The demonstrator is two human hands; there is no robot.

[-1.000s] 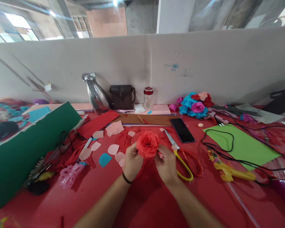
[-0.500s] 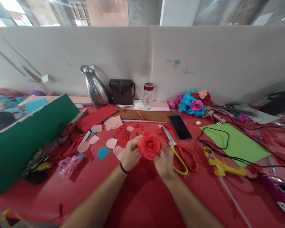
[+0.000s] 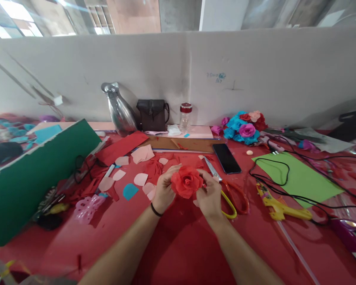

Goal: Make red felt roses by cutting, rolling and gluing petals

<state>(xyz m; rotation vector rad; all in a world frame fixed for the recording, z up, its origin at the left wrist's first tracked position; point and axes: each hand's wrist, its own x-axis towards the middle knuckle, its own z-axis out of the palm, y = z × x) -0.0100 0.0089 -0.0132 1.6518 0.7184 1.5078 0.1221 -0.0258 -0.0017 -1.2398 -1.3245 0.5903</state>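
Observation:
A red paper rose (image 3: 186, 183) is held up in front of me, its bloom turned towards the camera. My left hand (image 3: 165, 190), with a black band at the wrist, is closed on the flower's left side; its fingertips are partly hidden behind the petals. My right hand (image 3: 209, 194) pinches the outer petals at the right edge. Just right of that hand lie scissors (image 3: 230, 204) with yellow and red handles, blades pointing away. Loose pink petals (image 3: 141, 179) and a blue petal (image 3: 130, 191) lie on the table to the left.
A yellow glue gun (image 3: 281, 208) and its black cord lie at right, by a green sheet (image 3: 299, 178). A phone (image 3: 226, 158) is beyond the scissors. Along the wall stand a steel jug (image 3: 121, 113), a bag (image 3: 152, 114), a glass bottle (image 3: 185, 118) and paper flowers (image 3: 245, 128).
My right hand has shifted slightly right and up, its fingers now at the rose's right edge. The rose is tilted a little differently; my left hand keeps hold of it.

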